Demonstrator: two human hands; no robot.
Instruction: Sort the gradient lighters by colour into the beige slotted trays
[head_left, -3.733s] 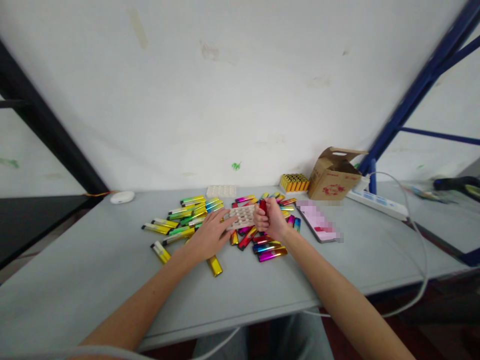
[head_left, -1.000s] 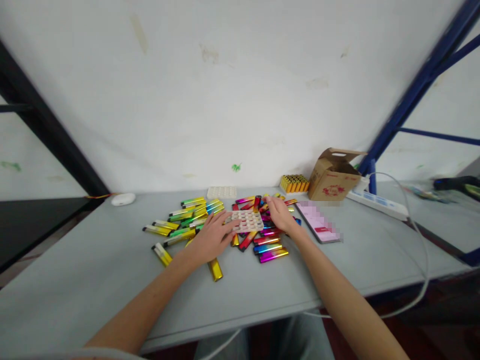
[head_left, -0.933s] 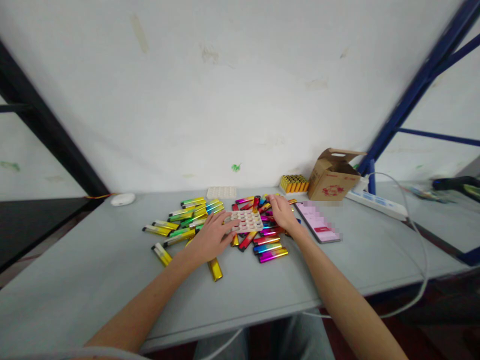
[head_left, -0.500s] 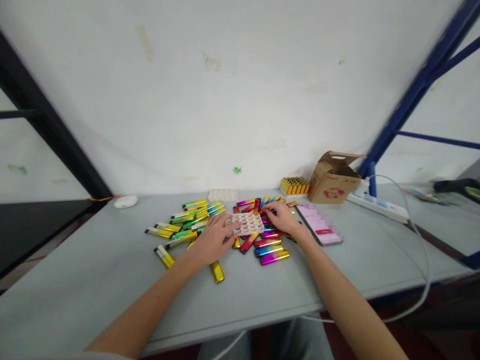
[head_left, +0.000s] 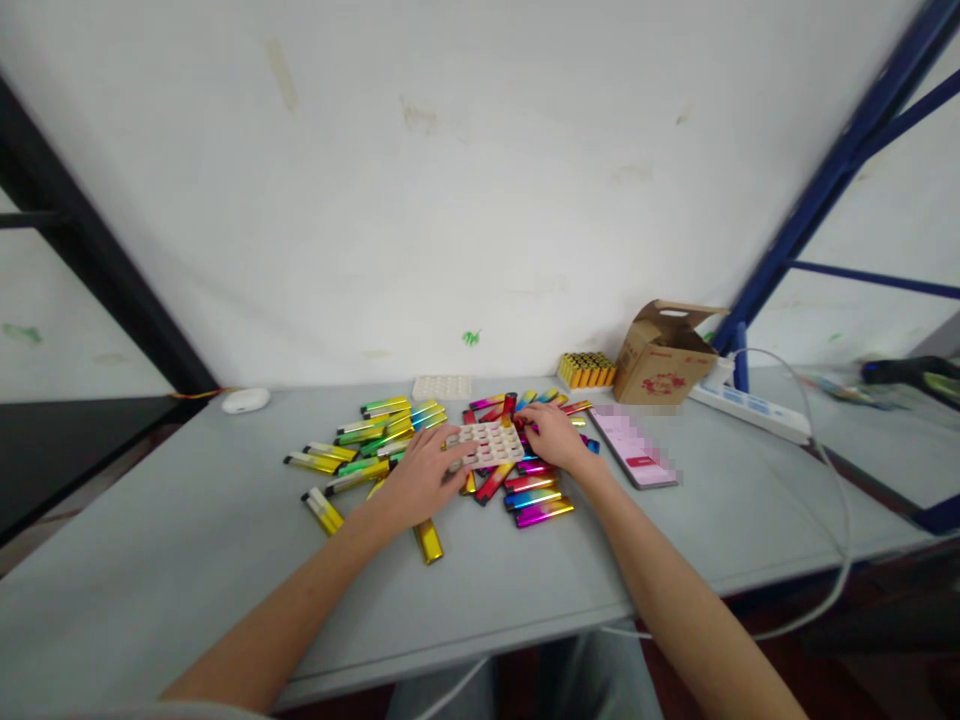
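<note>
A white tray with rows of holes [head_left: 487, 443] sits amid a pile of lighters at the middle of the table. My left hand [head_left: 429, 468] grips its left end, thumb along the near side and fingers along the far side. At the tray's far right corner my right hand [head_left: 556, 436] has its fingers closed on a red lighter, mostly hidden by the fingers. Beside it a red lighter [head_left: 510, 404] stands upright. Yellow and green lighters [head_left: 390, 430] lie to the left; red, blue and purple lighters [head_left: 536, 497] lie to the right.
A second white tray [head_left: 442, 387] lies by the wall. A tray filled with yellow lighters [head_left: 587, 371] stands beside an open cardboard box [head_left: 664, 365]. Rightward are a phone [head_left: 634, 445], a power strip [head_left: 750, 412] and a white cable [head_left: 847, 530]. A white case [head_left: 246, 401] lies far left.
My right hand has moved slightly left, closer to the tray's far right corner. My left hand keeps its hold on the tray. The whole view has shifted a little.
</note>
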